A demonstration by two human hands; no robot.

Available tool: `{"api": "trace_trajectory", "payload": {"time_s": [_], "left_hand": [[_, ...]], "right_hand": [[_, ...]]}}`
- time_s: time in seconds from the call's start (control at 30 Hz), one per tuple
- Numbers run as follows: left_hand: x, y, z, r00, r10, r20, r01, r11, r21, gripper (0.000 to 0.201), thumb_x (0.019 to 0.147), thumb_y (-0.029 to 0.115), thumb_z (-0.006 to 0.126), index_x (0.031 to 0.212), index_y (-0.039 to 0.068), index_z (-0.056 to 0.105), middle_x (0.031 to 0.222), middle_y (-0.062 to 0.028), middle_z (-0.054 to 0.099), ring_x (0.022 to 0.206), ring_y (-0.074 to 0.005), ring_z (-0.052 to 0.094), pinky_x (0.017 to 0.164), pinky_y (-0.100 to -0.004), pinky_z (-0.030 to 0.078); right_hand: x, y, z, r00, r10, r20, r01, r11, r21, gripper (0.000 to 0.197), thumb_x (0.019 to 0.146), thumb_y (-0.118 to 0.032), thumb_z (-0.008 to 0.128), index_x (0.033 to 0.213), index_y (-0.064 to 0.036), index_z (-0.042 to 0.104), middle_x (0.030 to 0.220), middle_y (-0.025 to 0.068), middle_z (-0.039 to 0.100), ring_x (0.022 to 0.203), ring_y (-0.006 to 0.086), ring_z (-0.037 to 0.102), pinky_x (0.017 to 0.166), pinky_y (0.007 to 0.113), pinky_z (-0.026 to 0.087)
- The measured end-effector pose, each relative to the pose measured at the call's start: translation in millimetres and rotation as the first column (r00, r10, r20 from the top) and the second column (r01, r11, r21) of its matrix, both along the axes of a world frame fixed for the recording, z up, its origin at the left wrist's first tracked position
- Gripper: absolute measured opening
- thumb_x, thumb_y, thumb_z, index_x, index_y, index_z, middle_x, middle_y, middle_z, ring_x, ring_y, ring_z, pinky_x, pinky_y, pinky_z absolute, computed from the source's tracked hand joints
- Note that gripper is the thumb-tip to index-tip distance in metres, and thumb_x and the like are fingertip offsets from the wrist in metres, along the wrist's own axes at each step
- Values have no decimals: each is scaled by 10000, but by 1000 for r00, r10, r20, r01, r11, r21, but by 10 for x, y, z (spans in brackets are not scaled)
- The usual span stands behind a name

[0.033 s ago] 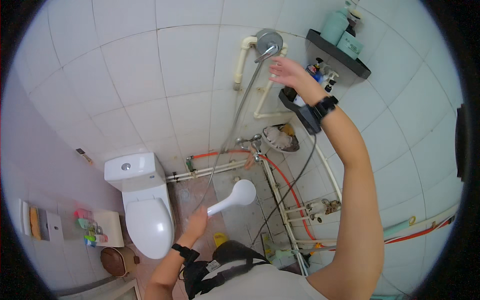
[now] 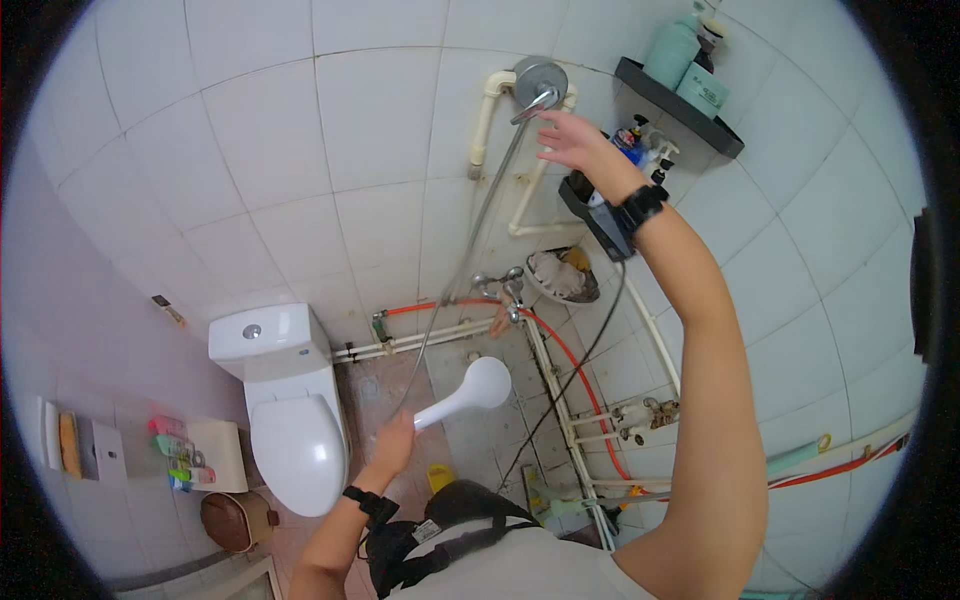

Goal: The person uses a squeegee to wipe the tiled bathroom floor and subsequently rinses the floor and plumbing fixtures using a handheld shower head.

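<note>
My left hand (image 2: 392, 444) is closed round the handle of a white shower head (image 2: 480, 385), low over the bathroom floor. A grey shower hose (image 2: 466, 262) runs from that hand up to a round chrome mixer valve (image 2: 540, 82) on the tiled wall. My right hand (image 2: 572, 140) is raised beside the valve's lever (image 2: 535, 106), fingers stretched and apart, with nothing in it. Its fingertips are very close to the lever; whether they touch it I cannot tell. Black bands sit on both wrists, and a dark cable hangs from the right one.
A white toilet (image 2: 298, 450) with its lid down stands at the left. Dark corner shelves (image 2: 680, 108) hold several bottles by my right arm. Below them hangs a basket (image 2: 562, 277) with cloths. Orange hoses (image 2: 582, 368) and pipes follow the wall. A brown bin (image 2: 230, 522) stands lower left.
My right wrist has shifted slightly up and left, and the hanging cable with it. My left hand and the shower head look almost the same.
</note>
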State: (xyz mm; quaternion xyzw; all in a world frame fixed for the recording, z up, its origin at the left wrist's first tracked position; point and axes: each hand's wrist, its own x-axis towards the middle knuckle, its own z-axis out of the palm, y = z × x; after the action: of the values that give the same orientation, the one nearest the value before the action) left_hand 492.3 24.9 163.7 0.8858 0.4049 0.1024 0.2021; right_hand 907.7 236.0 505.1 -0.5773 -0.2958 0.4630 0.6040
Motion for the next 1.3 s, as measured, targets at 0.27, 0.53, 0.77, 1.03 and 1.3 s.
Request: {"api": "trace_trajectory", "payload": {"time_s": [0.27,0.53,0.77,1.03,1.3], "left_hand": [[-12,88,-74,997,45,-55,-46,999,-11,246,806,216,585,894,26,457,777,-187,581,700,-347,568,613,-444,409],[-8,225,50,995,92,-25,-93,994,-50,251,814,215,574,928,23,459,822,-176,565,750,-349,563,644,-445,414],[9,194,-4,995,91,-34,-92,995,-44,262,804,207,585,943,27,456,815,-167,555,776,-345,545,640,-424,392],[93,174,75,998,46,33,-44,998,-52,225,817,197,561,896,26,437,850,-168,546,809,-350,545,648,-453,396],[179,141,71,997,-5,81,6,1000,-14,240,809,183,572,899,18,423,873,-170,516,815,-354,527,642,-443,397]], "right_hand": [[485,795,-339,967,-132,216,102,984,147,245,907,-219,475,1013,1,500,914,127,599,758,257,627,666,368,557],[520,898,-289,984,-7,179,-28,981,191,117,879,-119,450,958,-68,520,782,70,572,644,230,593,620,449,549],[459,664,-127,981,89,173,-112,986,127,148,897,-123,440,998,-39,508,841,125,590,725,265,614,663,457,551],[378,480,-2,959,179,220,-193,980,44,216,923,-176,413,959,11,515,844,154,593,753,291,618,702,444,544],[410,563,-34,964,147,223,-158,987,35,240,928,-176,392,946,29,515,831,161,588,738,287,616,707,440,543]]}}
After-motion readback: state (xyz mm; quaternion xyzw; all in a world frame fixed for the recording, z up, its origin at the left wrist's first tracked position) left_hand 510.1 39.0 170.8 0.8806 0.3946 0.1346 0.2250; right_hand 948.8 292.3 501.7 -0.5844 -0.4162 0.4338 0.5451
